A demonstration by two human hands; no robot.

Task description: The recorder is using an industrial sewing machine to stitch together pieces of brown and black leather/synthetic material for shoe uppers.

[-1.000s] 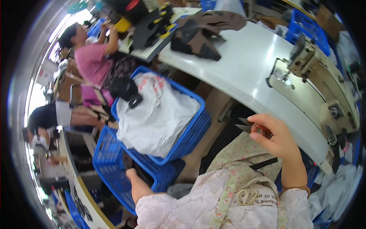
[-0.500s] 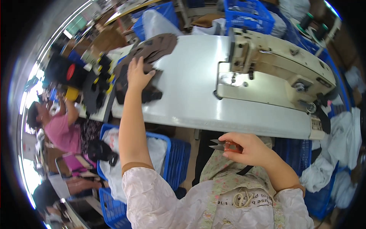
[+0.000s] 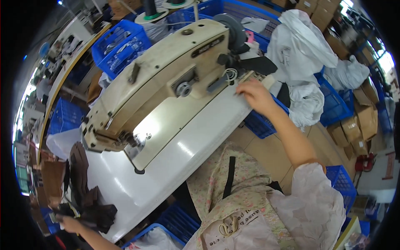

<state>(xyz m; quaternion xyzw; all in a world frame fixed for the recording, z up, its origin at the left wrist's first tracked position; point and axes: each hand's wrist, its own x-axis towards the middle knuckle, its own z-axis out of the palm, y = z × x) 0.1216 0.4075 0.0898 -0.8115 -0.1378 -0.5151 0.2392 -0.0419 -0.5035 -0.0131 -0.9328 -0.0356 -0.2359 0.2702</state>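
My right hand [image 3: 256, 96] is at the right end of the white sewing table [image 3: 166, 175], its fingers bent down over the edge beside a small control box [image 3: 252, 78]. What those fingers hold, if anything, is hidden; the orange thread snips do not show. At the lower left my left hand [image 3: 71, 224] reaches past a pile of dark brown cut pieces [image 3: 98, 210]. It is small and blurred there, so its grip does not show. Between the hands stands a cream industrial sewing machine [image 3: 154, 71].
Thread cones [image 3: 151, 10] stand behind the machine. White cloth bundles [image 3: 298, 46] lie on blue crates [image 3: 333, 100] at the right, with cardboard boxes [image 3: 354, 129] beyond. Below the table's front edge are more blue crates [image 3: 177, 221]. A blue basket [image 3: 121, 48] is at the back left.
The view has turned right. My right hand, which held orange thread snips before my lap, has moved out to the table's right end. My left hand has left the top of the brown pieces.
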